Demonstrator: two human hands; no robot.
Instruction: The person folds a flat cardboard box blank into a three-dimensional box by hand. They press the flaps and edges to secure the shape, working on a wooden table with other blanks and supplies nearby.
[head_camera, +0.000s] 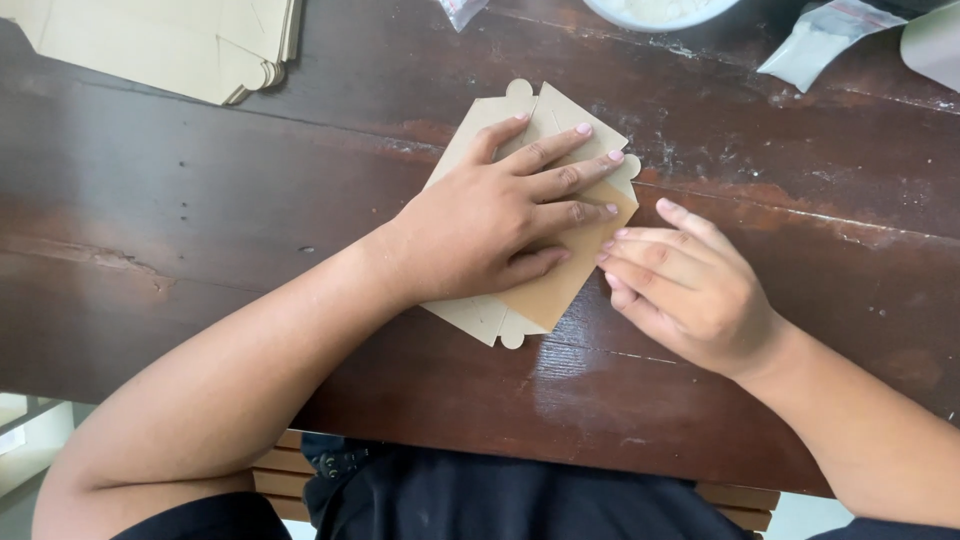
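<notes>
My left hand (480, 220) lies flat, fingers spread, pinning the brown card blank (530, 215) at the bench (200, 230) centre. My right hand (685, 285), loosely curled and holding nothing, fingertips the blank's right edge; firm, even pressure there should crease it cleanly. Spare blanks (170, 40) lie far left.

A single camera, worn on the person's head, is looking almost straight down onto the dark wooden surface (200, 200). It is sitting close, so the forearms are filling the lower half of the frame and the lap is showing at the bottom edge. The left hand (480, 220) is lying near the centre of the view, the right hand (680, 285) just beside it. Beyond the hands, the far part of the surface is running out of the top edge.
</notes>
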